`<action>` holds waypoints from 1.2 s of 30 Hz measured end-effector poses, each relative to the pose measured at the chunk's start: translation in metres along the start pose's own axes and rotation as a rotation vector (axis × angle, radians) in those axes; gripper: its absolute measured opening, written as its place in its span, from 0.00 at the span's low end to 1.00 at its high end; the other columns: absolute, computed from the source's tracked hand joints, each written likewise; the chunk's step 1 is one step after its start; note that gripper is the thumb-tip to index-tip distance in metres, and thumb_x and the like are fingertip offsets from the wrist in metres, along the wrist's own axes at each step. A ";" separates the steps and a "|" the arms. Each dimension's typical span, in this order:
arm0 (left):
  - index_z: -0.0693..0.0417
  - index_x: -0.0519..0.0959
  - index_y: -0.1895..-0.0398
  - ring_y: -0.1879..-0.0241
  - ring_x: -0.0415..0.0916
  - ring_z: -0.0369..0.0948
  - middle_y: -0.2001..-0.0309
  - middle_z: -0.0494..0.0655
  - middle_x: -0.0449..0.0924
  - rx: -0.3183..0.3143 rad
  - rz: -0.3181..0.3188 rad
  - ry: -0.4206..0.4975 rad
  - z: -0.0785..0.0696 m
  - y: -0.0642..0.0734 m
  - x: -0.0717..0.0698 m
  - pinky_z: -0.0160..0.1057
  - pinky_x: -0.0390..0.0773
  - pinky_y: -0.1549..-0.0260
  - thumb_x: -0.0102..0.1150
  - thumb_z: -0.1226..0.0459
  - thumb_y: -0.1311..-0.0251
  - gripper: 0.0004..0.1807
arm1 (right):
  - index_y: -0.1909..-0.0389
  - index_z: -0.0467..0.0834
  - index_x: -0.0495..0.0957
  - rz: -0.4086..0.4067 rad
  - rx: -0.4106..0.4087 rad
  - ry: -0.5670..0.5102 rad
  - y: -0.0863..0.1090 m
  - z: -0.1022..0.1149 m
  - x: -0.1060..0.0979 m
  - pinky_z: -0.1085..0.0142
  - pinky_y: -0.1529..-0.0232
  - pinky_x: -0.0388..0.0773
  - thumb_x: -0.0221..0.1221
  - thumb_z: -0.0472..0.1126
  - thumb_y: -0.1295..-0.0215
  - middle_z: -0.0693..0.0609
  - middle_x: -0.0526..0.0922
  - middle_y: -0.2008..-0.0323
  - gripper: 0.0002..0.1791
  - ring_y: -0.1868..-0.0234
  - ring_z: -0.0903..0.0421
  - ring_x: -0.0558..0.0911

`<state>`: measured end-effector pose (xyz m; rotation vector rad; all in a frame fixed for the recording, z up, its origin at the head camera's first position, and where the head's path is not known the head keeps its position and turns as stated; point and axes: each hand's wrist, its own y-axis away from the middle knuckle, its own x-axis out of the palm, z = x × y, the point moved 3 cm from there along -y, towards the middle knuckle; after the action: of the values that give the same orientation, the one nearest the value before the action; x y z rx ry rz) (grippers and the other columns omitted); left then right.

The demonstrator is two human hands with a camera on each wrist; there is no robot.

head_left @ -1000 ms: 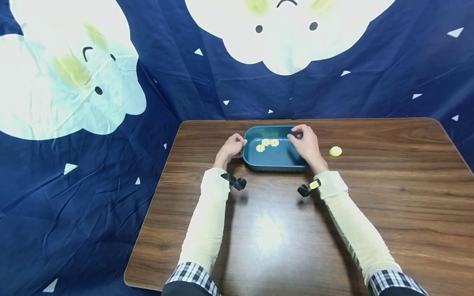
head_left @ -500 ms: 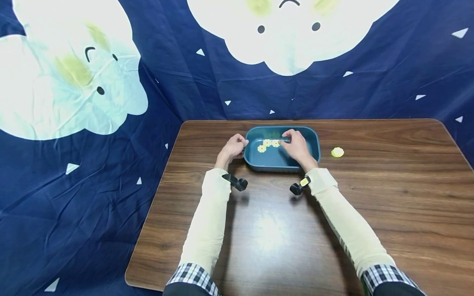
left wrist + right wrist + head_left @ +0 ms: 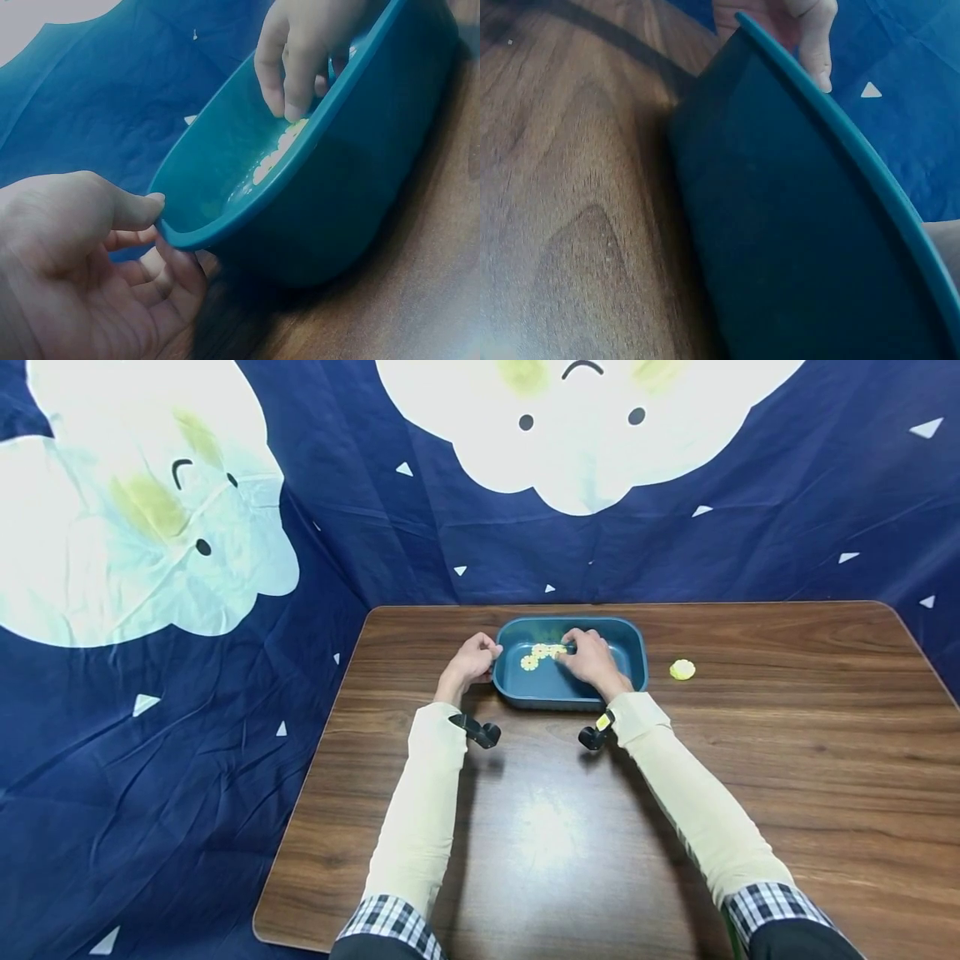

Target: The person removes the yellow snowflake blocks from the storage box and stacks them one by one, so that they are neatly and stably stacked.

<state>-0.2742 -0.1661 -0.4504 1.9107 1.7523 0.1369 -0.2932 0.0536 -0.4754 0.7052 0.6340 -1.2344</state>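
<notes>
A deep teal rectangular basin (image 3: 562,702) with rounded corners stands on the table. My left hand (image 3: 472,662) pinches its left rim, thumb over the edge and fingers beneath, as the left wrist view shows. Small pale-yellow flower-shaped pieces (image 3: 529,663) lie in a short row on the basin floor. Inside the basin, my right hand (image 3: 592,662) reaches down with curled fingers, and its thumb and fingertips pinch the rightmost flower-shaped piece, partly covering it. In the left wrist view the right fingertips (image 3: 293,111) meet the end of the row (image 3: 279,152).
To the basin's right, a yellow-green scalloped piece (image 3: 682,670) lies on the brown wood-grain table (image 3: 787,743). A dark blue curtain (image 3: 420,543) with white cloud faces hangs behind and to the left. Both wrists carry small black cameras.
My right hand has moved left from the basin's right end to the flower-shaped pieces, and its thumb and fingers have come closer together. My left hand stays on the rim.
</notes>
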 end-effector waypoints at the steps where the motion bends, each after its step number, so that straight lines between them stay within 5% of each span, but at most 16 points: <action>1: 0.52 0.63 0.69 0.73 0.64 0.41 0.69 0.48 0.64 0.001 0.000 0.002 0.000 0.000 0.000 0.33 0.70 0.76 0.48 0.63 0.29 0.09 | 0.43 0.45 0.72 0.005 -0.001 0.022 -0.001 0.000 0.001 0.46 0.41 0.65 0.59 0.49 0.35 0.38 0.69 0.43 0.22 0.39 0.38 0.66; 10: 0.52 0.63 0.69 0.73 0.64 0.41 0.68 0.47 0.64 0.010 -0.002 0.004 0.000 0.002 0.000 0.33 0.70 0.76 0.48 0.63 0.29 0.09 | 0.38 0.47 0.71 0.071 -0.029 0.183 -0.003 0.004 0.003 0.47 0.39 0.63 0.58 0.48 0.34 0.37 0.66 0.42 0.25 0.41 0.38 0.65; 25: 0.52 0.63 0.69 0.72 0.65 0.41 0.68 0.48 0.64 0.005 -0.008 -0.014 0.001 0.001 0.001 0.33 0.71 0.76 0.48 0.62 0.29 0.09 | 0.61 0.41 0.70 0.065 0.026 0.194 0.004 0.001 -0.002 0.50 0.46 0.66 0.63 0.46 0.39 0.41 0.69 0.53 0.15 0.49 0.42 0.66; 30: 0.52 0.63 0.69 0.73 0.65 0.41 0.68 0.48 0.64 0.001 -0.006 -0.009 0.000 0.002 0.001 0.34 0.71 0.76 0.48 0.63 0.30 0.09 | 0.63 0.40 0.76 0.035 -0.031 0.138 0.008 0.000 -0.009 0.51 0.45 0.68 0.60 0.42 0.37 0.41 0.75 0.56 0.09 0.52 0.42 0.71; 36: 0.52 0.63 0.70 0.73 0.64 0.41 0.68 0.48 0.63 -0.004 0.000 -0.007 -0.002 0.002 0.000 0.34 0.71 0.76 0.47 0.63 0.29 0.09 | 0.63 0.41 0.79 0.046 -0.017 -0.053 0.013 -0.005 -0.014 0.54 0.51 0.72 0.59 0.44 0.34 0.44 0.80 0.58 0.10 0.57 0.48 0.75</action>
<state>-0.2727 -0.1655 -0.4482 1.9056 1.7465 0.1342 -0.2840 0.0687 -0.4659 0.6676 0.5812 -1.1997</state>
